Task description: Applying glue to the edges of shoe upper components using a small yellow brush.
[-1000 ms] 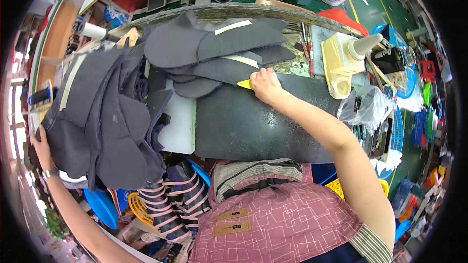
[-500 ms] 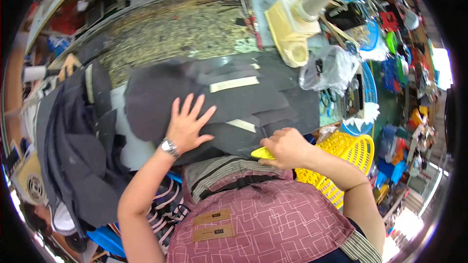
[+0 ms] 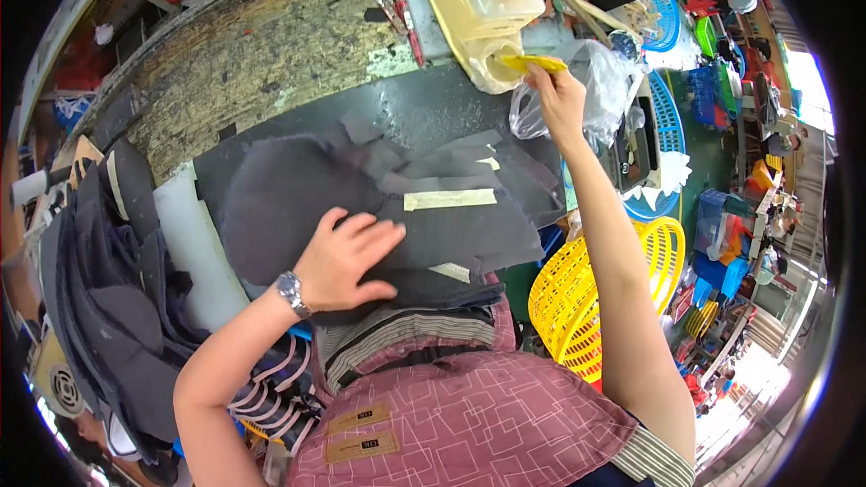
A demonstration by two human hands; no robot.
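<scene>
My left hand (image 3: 347, 261), with a watch on its wrist, lies spread on a stack of dark grey fabric pieces (image 3: 289, 189). Pale strips (image 3: 451, 199) lie across the pieces, and their edges overlap on the right. Farther off, my right hand (image 3: 563, 106) pinches a flat yellow scraper (image 3: 547, 63). The scraper's tip is at the round mouth of a cream plastic pot (image 3: 474, 9), which has a grey bottle upturned in its top. What the pot's mouth contains cannot be made out.
Dark cloth (image 3: 108, 307) hangs in folds at the left. On the right are a clear plastic bag (image 3: 600, 81), a yellow basket (image 3: 577, 289) and a blue basket (image 3: 666, 117). Slim tools (image 3: 397, 9) lie beyond the fabric on the worn tabletop (image 3: 289, 54).
My right hand has carried the yellow scraper from the near edge of the fabric up to the cream pot. My left hand stays spread on the fabric. The whole view has shifted somewhat.
</scene>
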